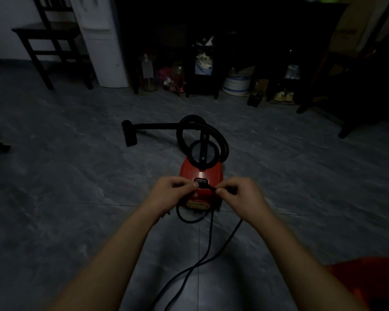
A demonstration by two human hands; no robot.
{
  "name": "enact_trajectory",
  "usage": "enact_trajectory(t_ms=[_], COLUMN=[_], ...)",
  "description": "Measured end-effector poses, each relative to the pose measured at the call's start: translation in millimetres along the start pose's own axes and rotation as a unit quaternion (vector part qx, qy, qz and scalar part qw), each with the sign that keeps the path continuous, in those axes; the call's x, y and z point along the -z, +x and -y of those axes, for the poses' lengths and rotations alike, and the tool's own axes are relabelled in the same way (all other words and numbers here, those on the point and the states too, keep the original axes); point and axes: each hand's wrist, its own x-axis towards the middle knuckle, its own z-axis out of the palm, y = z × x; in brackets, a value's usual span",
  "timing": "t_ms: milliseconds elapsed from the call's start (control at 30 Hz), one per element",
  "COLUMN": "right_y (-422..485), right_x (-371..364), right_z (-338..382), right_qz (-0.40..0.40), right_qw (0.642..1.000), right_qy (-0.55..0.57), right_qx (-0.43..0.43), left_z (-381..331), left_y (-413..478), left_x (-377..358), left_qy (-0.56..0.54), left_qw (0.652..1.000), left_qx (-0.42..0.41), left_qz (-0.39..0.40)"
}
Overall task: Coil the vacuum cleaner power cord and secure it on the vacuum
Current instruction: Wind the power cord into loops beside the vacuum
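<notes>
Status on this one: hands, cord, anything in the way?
Left hand and right hand both pinching cord over vacuum. One loop hanging, rest trailing on floor. Nothing blocking.

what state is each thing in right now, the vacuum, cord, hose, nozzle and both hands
Red canister vacuum cleaner, standing on the grey floor, cord not yet secured on it.
Black power cord, held up over the vacuum, one small loop hanging, rest trailing loose.
Black ribbed hose, curled in loops over the vacuum's top.
Black floor nozzle, lying on the floor, left.
Left hand, pinching the cord.
Right hand, pinching the cord.
</notes>
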Motion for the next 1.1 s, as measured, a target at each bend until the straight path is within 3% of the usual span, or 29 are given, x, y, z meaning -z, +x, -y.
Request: enact_trajectory(t_ms=[200,533,800,933,1100], right_y=[1.7,4.9,6.0,5.0,0.5], right_x=[1.7,-3.1,-2.9,5.5,11.0], right_z=[4.0,-2.6,18.6,21.7,16.8], right_qz=[-0.063,-0.062,-0.047,-0.013,0.036], right_qw=[0.994,0.974,0.932,0.923,0.92], right_qy=[0.091,0.208,0.338,0.363,0.361], right_qx=[-0.013,-0.066,-0.119,-0.131,-0.148], left_z=[-7.9,-10.5,-2.9,0.9,8.0], left_y=[1.6,7.5,5.5,9.2,17.1], left_x=[-2.7,5.7,-3.2,-4.8,-8.0], left_qy=[-0.047,-0.307,-0.184,-0.15,-0.127], left_qw=[0.999,0.949,0.967,0.959,0.964], left_qx=[-0.004,0.027,-0.045,-0.065,-0.055], left_qz=[-0.011,-0.063,-0.171,-0.231,-0.227])
